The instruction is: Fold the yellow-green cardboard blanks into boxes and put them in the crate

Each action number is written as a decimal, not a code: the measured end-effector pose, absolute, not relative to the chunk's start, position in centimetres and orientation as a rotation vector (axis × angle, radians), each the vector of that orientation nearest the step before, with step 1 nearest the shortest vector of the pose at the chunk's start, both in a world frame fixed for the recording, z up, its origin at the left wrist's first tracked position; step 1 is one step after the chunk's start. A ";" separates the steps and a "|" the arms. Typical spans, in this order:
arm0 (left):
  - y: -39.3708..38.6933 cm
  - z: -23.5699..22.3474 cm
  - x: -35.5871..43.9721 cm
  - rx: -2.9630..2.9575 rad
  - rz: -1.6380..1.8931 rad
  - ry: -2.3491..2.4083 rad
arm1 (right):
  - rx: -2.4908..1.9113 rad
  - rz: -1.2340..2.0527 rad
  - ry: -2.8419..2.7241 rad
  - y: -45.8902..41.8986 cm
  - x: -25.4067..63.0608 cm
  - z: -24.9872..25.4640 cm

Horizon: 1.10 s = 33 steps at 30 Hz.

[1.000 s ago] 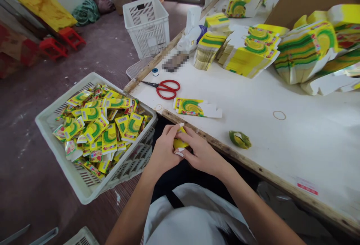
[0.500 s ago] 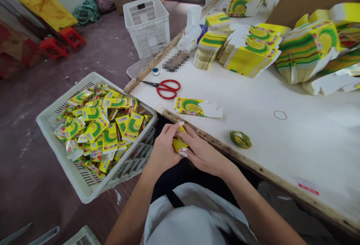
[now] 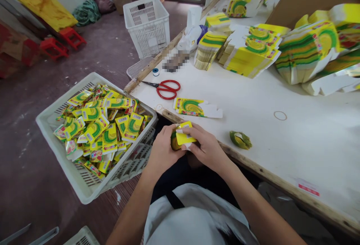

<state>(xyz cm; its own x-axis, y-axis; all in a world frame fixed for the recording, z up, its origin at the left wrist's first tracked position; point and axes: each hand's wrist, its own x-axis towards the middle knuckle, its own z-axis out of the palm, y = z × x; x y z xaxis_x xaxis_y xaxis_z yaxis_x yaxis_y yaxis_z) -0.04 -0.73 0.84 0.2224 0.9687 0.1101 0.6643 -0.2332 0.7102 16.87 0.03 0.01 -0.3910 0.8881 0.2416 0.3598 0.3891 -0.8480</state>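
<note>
Both hands grip one small yellow and green cardboard box (image 3: 185, 135) above the table's front edge. My left hand (image 3: 166, 147) wraps around its left side, thumb near the top. From the right, the fingers and thumb of my right hand (image 3: 204, 146) press on the yellow end flap. Part of the box is hidden behind the fingers. Just beyond the hands, a flattened carton (image 3: 189, 107) of the same print lies on the white table (image 3: 261, 125). To the right rests a crumpled green and yellow piece (image 3: 240, 140), its kind unclear.
At left stands a white crate (image 3: 97, 196) heaped with printed small boxes (image 3: 109, 136). Red-handled scissors (image 3: 168, 89) and a thread spool (image 3: 155, 72) lie on the table. Stacks of flat cartons (image 3: 250, 55) fill the table's back. Another white crate (image 3: 152, 27) stands on the floor.
The box has turned in my hands, so more of its yellow end flap and green side shows. My right hand's fingers have shifted onto the flap. The surroundings look the same.
</note>
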 end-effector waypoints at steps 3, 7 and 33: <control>-0.5 1.0 -0.5 2.023 0.723 1.496 | -1.078 0.945 -2.053 0.1 17.2 0.2; -0.2 1.5 -0.9 2.033 0.650 1.500 | -1.048 0.998 -2.144 0.5 17.9 0.8; 0.6 2.9 -1.6 2.202 0.594 1.484 | -1.103 1.033 -2.062 -0.6 16.7 0.1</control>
